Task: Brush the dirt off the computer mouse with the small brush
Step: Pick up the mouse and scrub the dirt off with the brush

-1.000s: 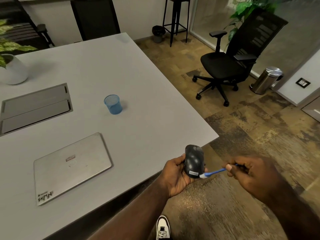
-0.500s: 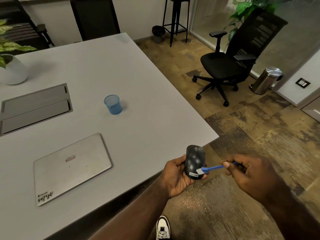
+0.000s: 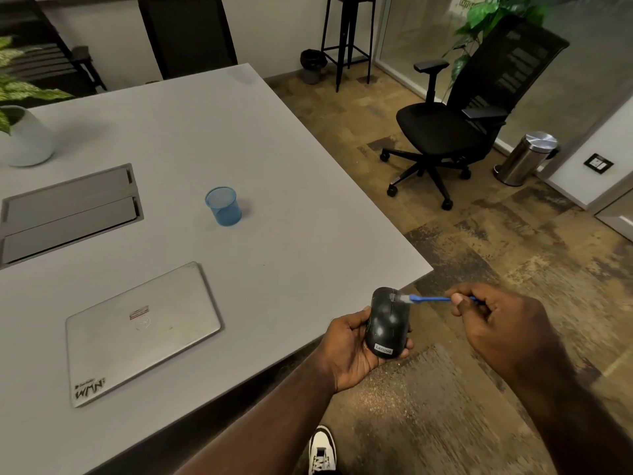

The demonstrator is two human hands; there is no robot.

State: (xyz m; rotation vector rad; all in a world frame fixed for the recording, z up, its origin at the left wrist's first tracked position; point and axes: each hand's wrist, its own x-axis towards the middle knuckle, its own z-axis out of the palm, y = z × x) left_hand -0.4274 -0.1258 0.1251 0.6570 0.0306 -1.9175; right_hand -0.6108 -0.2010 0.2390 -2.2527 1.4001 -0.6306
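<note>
My left hand [image 3: 349, 351] cups a black computer mouse [image 3: 388, 323] from below, just off the near corner of the grey table [image 3: 274, 166]. The mouse shows dusty specks and a white label at its near end. My right hand [image 3: 496, 323] pinches a small blue brush [image 3: 430, 298] by its handle. The brush's pale bristles touch the far end of the mouse, by the scroll wheel.
On the table lie a closed silver laptop [image 3: 140, 330], a blue mesh cup [image 3: 223, 205], a cable hatch [image 3: 68, 210] and a white plant pot [image 3: 27, 138]. A black office chair [image 3: 455, 125] and a steel bin [image 3: 527, 157] stand on the floor to the right. My shoe [image 3: 322, 450] is below.
The brush tip has travelled from the near, labelled end of the mouse up to its far end. My right hand rose with it; the left hand kept the mouse nearly still.
</note>
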